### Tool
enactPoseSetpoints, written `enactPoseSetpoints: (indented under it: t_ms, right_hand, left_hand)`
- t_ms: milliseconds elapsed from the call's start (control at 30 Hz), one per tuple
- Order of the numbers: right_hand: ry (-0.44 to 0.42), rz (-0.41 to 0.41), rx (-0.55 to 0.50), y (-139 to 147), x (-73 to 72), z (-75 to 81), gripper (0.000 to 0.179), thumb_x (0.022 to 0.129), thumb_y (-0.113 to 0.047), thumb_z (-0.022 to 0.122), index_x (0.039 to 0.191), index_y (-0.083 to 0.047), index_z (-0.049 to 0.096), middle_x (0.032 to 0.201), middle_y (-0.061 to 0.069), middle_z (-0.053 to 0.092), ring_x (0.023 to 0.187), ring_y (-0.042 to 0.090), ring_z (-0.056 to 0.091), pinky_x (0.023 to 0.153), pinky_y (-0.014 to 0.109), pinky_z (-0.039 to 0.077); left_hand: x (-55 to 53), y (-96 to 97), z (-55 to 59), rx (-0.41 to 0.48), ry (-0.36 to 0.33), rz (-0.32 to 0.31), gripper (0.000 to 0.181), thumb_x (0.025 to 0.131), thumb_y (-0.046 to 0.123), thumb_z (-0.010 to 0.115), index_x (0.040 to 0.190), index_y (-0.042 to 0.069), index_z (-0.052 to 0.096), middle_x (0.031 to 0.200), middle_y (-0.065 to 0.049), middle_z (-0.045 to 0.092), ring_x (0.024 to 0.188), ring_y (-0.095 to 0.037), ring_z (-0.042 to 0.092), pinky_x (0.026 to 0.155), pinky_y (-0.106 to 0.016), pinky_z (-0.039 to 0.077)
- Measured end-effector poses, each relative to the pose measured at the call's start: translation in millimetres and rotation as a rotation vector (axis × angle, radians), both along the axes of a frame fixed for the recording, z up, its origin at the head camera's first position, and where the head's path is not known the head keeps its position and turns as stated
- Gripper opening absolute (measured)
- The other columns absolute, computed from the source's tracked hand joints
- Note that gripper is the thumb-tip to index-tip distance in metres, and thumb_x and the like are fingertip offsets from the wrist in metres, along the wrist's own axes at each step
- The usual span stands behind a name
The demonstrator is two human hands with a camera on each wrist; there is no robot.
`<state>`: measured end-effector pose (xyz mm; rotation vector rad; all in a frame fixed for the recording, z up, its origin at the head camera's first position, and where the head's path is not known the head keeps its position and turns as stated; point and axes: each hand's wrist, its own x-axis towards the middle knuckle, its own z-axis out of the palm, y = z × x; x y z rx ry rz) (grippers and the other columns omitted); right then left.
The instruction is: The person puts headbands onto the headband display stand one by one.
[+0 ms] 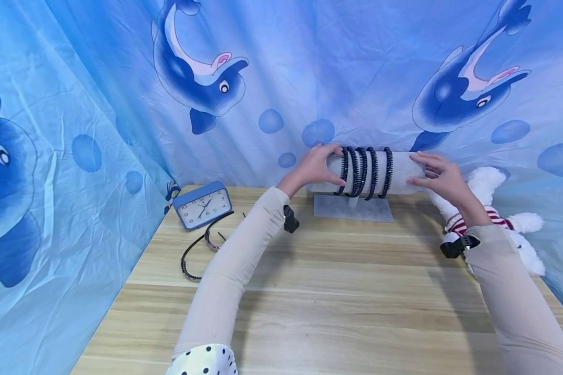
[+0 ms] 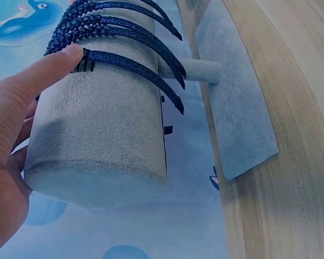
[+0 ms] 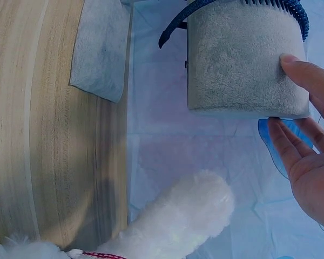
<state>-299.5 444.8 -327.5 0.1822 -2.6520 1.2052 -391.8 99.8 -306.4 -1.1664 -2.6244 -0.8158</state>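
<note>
A blue rectangular clock with a white face [image 1: 204,205] sits at the far left of the pale wood-grain surface [image 1: 356,302]; a fluffy white plush toy in red-and-white stripes [image 1: 499,216] lies at right. Dolphin-printed blue cloth [image 1: 286,57] hangs behind.

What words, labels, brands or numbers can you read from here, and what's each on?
"12": clock
"10": clock
"6": clock
The clock's other numerals are small and less certain; a tiny mark below its 12 is too small to read.
No legible words, labels or brands; none seen on the headbands or stand.
</note>
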Motion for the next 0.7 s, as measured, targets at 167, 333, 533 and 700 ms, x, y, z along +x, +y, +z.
enactPoseSetpoints:
  t_ms: [167,333,533,700]
  right_hand:
    - [-0.007,-0.001,0.001,-1.1,-0.2,0.6,0.068,0.091,-0.030,0.078,0.152,-0.016,0.049,0.165,0.010,0.032,0.146,0.041,0.037,0.120,0.055,0.035]
    - [-0.012,0.003,0.000,-1.3,-0.9,1.5,0.068,0.092,-0.029,0.078,0.152,-0.015,0.049,0.164,0.011,0.032,0.146,0.043,0.037,0.121,0.054,0.035]
    - [-0.026,0.011,0.011,-0.8,-2.0,4.5,0.069,0.091,-0.027,0.078,0.152,-0.011,0.049,0.164,0.016,0.032,0.145,0.045,0.038,0.120,0.056,0.035]
    - [-0.010,0.018,0.052,1.6,-3.4,9.2,0.067,0.090,-0.021,0.079,0.149,-0.007,0.051,0.157,0.018,0.039,0.139,0.041,0.043,0.119,0.052,0.038]
  left_hand:
    - [2.1,-3.8,0.4,0.014,-0.037,0.010,0.081,0.070,0.043,0.094,0.137,0.017,0.058,0.142,0.002,0.060,0.136,-0.020,0.050,0.117,-0.031,0.040]
    - [1.4,-8.9,0.1,0.052,-0.076,0.009,0.080,0.071,0.039,0.094,0.140,0.018,0.058,0.148,0.002,0.057,0.139,-0.017,0.049,0.120,-0.030,0.038]
    - [1.7,-17.0,-2.8,0.129,-0.115,-0.022,0.077,0.074,0.034,0.093,0.140,0.016,0.058,0.147,0.000,0.058,0.138,-0.017,0.051,0.118,-0.030,0.040]
    - [4.8,-28.5,-3.5,0.187,-0.112,-0.025,0.074,0.077,0.033,0.091,0.140,0.011,0.059,0.146,-0.004,0.059,0.137,-0.020,0.051,0.117,-0.031,0.041]
